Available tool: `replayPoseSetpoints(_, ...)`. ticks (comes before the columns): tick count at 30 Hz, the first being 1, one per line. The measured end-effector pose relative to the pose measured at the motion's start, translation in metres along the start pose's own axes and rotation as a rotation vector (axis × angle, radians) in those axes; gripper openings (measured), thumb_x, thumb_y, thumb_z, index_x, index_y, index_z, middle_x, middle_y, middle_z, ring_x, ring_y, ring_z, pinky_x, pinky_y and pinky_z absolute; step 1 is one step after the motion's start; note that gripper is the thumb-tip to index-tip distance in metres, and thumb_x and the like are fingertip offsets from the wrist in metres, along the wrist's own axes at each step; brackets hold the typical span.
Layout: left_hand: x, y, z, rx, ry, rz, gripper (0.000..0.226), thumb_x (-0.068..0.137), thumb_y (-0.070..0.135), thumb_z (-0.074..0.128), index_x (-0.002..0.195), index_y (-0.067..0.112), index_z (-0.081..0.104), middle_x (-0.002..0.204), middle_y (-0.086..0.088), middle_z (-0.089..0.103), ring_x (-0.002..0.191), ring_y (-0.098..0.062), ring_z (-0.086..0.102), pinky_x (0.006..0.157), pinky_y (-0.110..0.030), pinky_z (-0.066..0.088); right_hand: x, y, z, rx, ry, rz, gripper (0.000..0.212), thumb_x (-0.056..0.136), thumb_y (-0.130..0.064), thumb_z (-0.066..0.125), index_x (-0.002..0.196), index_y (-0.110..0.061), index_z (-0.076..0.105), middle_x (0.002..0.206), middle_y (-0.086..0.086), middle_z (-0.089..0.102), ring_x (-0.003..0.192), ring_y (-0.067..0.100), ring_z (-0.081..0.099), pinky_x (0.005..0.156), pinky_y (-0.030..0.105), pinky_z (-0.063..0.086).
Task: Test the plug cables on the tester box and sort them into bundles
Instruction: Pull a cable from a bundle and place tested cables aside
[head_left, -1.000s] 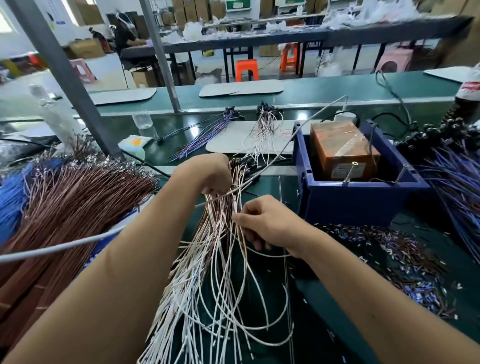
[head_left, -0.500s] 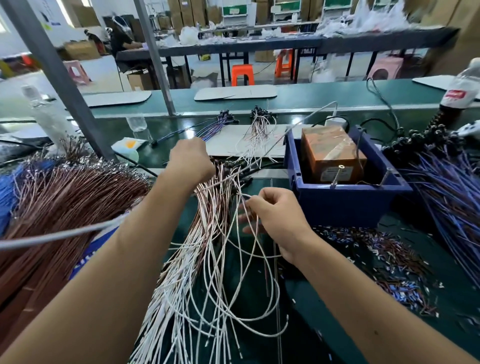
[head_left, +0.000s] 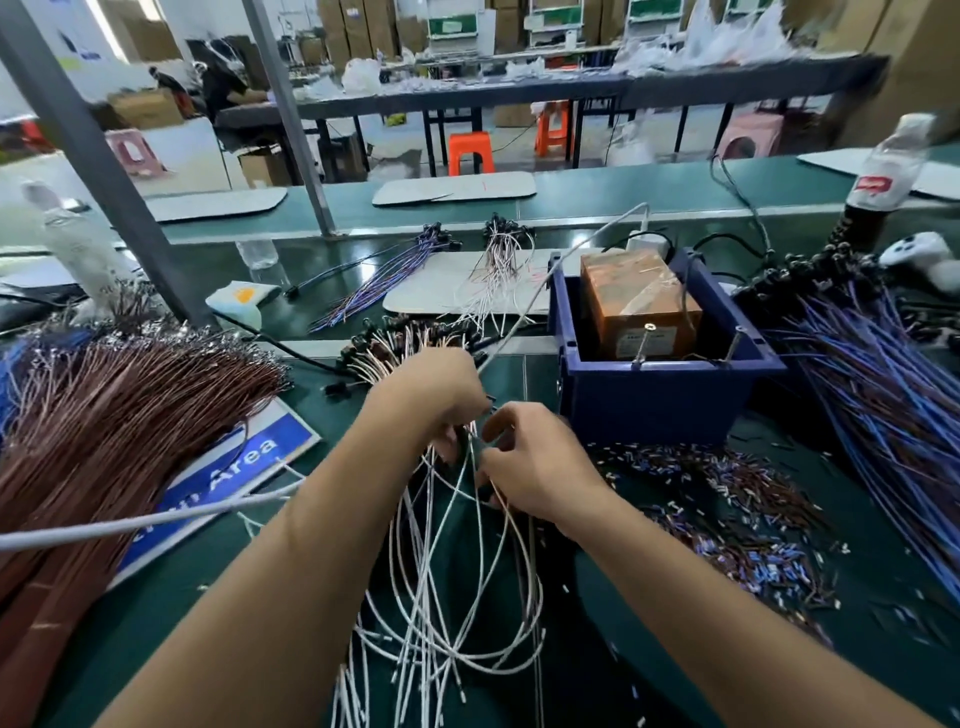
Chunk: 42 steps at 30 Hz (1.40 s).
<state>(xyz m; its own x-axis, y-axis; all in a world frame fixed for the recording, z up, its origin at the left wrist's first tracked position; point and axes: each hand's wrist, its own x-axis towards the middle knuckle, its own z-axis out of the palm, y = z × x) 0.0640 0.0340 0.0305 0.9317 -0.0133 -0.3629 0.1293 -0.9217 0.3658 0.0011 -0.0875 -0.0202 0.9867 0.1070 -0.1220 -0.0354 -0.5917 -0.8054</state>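
Observation:
A loose bunch of white plug cables (head_left: 441, 582) lies on the green bench in front of me, black plug ends (head_left: 395, 338) pointing away. My left hand (head_left: 436, 395) grips the bunch near its plug end. My right hand (head_left: 530, 462) pinches a few of the white cables just right of the left hand. The tester box (head_left: 639, 306), brown and taped, sits inside a dark blue bin (head_left: 660, 400) to the right. Sorted bundles lie further back: a blue-purple bundle (head_left: 384, 280) and a small white bundle (head_left: 498, 260) on a white board.
A big heap of brown cables (head_left: 114, 415) fills the left side over a blue sign (head_left: 234, 478). Blue-purple cables (head_left: 878, 384) pile up at the right. Cut wire scraps (head_left: 737, 509) litter the bench. A cola bottle (head_left: 878, 192) stands far right; a grey post (head_left: 104, 171) rises left.
My left hand has come back towards me along the white bunch and now meets the right hand. The right hand has closed on a few cables. My view has tilted slightly down.

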Motion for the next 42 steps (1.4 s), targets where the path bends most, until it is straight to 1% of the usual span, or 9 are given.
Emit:
replayPoseSetpoints(10,-0.001,0.005,0.008,0.116,0.206,-0.007,0.013,0.077,-0.002,0.061,0.069,0.007,0.056,0.054,-0.005,0.06,0.04,-0.014,0.061,0.034,-0.017,0.039,-0.003,0.001,0.001,0.004,-0.049,-0.065,0.008,0.082,-0.016,0.06,0.086,-0.015,0.067,0.081,0.007,0.072,0.078,0.03,0.071,0.069,0.044,0.061)
replayPoseSetpoints(14,-0.006,0.006,-0.006,0.154,0.19,-0.01,0.01,0.075,0.004,0.07,0.069,0.006,0.062,0.061,-0.009,0.066,0.058,-0.02,0.066,0.049,-0.022,0.05,-0.004,0.002,-0.003,0.03,0.008,-0.123,0.005,0.084,-0.019,0.066,0.081,-0.022,0.065,0.074,-0.004,0.065,0.069,0.018,0.061,0.06,0.031,0.047)
replayPoseSetpoints(19,-0.018,0.006,-0.047,0.044,0.187,-0.003,0.023,0.076,0.013,0.09,0.084,0.003,0.071,0.052,-0.006,0.068,0.041,-0.015,0.064,0.049,-0.027,0.056,-0.003,-0.005,-0.009,0.151,0.022,-0.231,0.008,0.085,-0.016,0.069,0.082,-0.023,0.067,0.069,-0.007,0.061,0.058,0.005,0.051,0.056,0.024,0.046)
replayPoseSetpoints(23,-0.029,0.006,-0.064,0.048,0.222,-0.03,0.018,0.078,0.009,0.085,0.087,0.0,0.072,0.063,-0.013,0.071,0.058,-0.024,0.069,0.076,-0.045,0.065,-0.001,-0.014,-0.004,0.227,-0.025,-0.262,0.008,0.091,-0.011,0.067,0.089,-0.018,0.069,0.077,0.004,0.07,0.062,0.009,0.056,0.06,0.03,0.049)
replayPoseSetpoints(26,-0.032,0.006,-0.065,0.005,0.261,-0.038,0.009,0.083,0.004,0.074,0.091,-0.002,0.073,0.072,-0.016,0.07,0.064,-0.028,0.068,0.074,-0.047,0.065,-0.001,-0.018,0.0,0.282,-0.031,-0.276,0.003,0.096,-0.018,0.067,0.097,-0.02,0.069,0.08,0.001,0.069,0.061,0.009,0.054,0.06,0.026,0.046)
replayPoseSetpoints(31,-0.042,0.014,-0.065,-0.568,0.231,0.105,0.012,0.096,0.003,0.067,0.108,0.002,0.067,0.084,-0.011,0.073,0.071,-0.02,0.07,0.056,-0.03,0.062,-0.008,-0.024,-0.006,0.429,-0.109,-0.284,0.027,0.106,-0.034,0.055,0.127,-0.018,0.061,0.106,0.0,0.071,0.1,0.018,0.067,0.092,0.036,0.054)
replayPoseSetpoints(37,-0.064,0.044,-0.085,-1.762,0.424,0.646,0.023,0.105,0.012,0.052,0.125,0.012,0.064,0.088,-0.007,0.069,0.059,-0.011,0.06,0.051,-0.022,0.051,-0.02,-0.03,-0.057,0.852,-0.256,-0.363,0.031,0.105,-0.025,0.05,0.106,-0.004,0.073,0.068,0.004,0.063,0.058,0.016,0.06,0.061,0.028,0.054)
replayPoseSetpoints(40,-0.075,0.054,-0.088,-1.973,0.354,0.788,0.028,0.107,0.013,0.052,0.132,0.006,0.058,0.081,-0.007,0.065,0.051,-0.005,0.046,0.042,-0.017,0.04,-0.024,-0.019,-0.106,0.771,-0.302,-0.478,0.028,0.102,-0.026,0.056,0.112,-0.008,0.074,0.063,-0.002,0.054,0.051,0.011,0.046,0.054,0.027,0.043)
replayPoseSetpoints(42,-0.081,0.06,-0.085,-1.967,0.246,0.841,0.021,0.109,0.018,0.047,0.114,0.003,0.061,0.07,-0.003,0.063,0.045,-0.004,0.041,0.039,-0.017,0.036,-0.028,-0.005,-0.139,0.622,-0.221,-0.543,0.025,0.101,-0.027,0.06,0.112,-0.009,0.074,0.063,-0.002,0.054,0.05,0.012,0.044,0.051,0.028,0.039)
